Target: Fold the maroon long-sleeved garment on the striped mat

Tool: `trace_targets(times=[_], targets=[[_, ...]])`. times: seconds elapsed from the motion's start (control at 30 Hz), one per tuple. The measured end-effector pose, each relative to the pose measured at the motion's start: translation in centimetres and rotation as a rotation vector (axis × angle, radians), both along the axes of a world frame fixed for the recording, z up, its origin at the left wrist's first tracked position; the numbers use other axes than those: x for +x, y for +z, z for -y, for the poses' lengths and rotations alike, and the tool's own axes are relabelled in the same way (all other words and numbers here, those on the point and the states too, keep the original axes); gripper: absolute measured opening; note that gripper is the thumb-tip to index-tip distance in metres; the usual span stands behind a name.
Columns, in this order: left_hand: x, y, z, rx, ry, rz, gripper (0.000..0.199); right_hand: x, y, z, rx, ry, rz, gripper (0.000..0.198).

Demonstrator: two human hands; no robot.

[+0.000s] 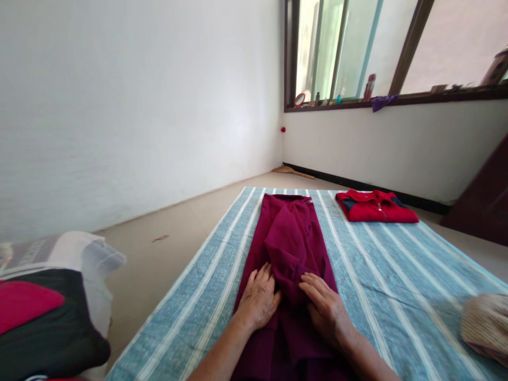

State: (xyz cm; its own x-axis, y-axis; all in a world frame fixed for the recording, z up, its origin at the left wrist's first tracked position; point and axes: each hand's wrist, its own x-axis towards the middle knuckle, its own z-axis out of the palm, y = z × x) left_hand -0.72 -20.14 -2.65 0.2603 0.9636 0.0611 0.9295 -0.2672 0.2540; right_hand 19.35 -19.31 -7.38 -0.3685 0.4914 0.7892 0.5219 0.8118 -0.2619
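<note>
A long, narrow maroon garment point(291, 233) lies on the striped cloth in front of me, with a sleeve-like part folded over its middle. My left hand point(260, 296) rests on its left side, fingers spread and a little bent on the fabric, thumb toward the middle. On the right side, my right hand point(323, 301) touches the bunched, cuff-like part with its fingers stretched out; its thumb is hidden. The near end of the garment runs out of view between my forearms.
The blue striped cloth point(206, 296) covers a low surface. A folded red jacket point(375, 207) lies at its far right, a beige ribbed item point(486, 323) at the near right. Dark and red clothes point(47, 317) and a white plastic bag point(91, 254) are at left. Beyond stands a white wall point(159, 106).
</note>
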Motion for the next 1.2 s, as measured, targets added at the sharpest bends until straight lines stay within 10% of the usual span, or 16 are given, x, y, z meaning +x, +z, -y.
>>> trace_targets(times=[0.7,0.97,1.1,1.2], targets=[[0.1,0.0,0.3,-0.038,0.022,0.029,0.053,1.7,0.6,-1.2,-0.17,-0.048,-0.181,0.041],[0.0,-0.4,0.3,-0.051,0.033,-0.004,0.053,12.1,5.7,-4.3,0.005,-0.367,-0.17,0.024],[0.0,-0.2,0.6,-0.063,0.032,-0.017,0.054,19.2,3.7,-5.3,0.035,-0.59,0.063,0.031],[-0.1,-0.2,0.7,-0.048,0.028,-0.007,0.054,23.4,0.7,-5.9,-0.24,-0.525,0.317,0.032]])
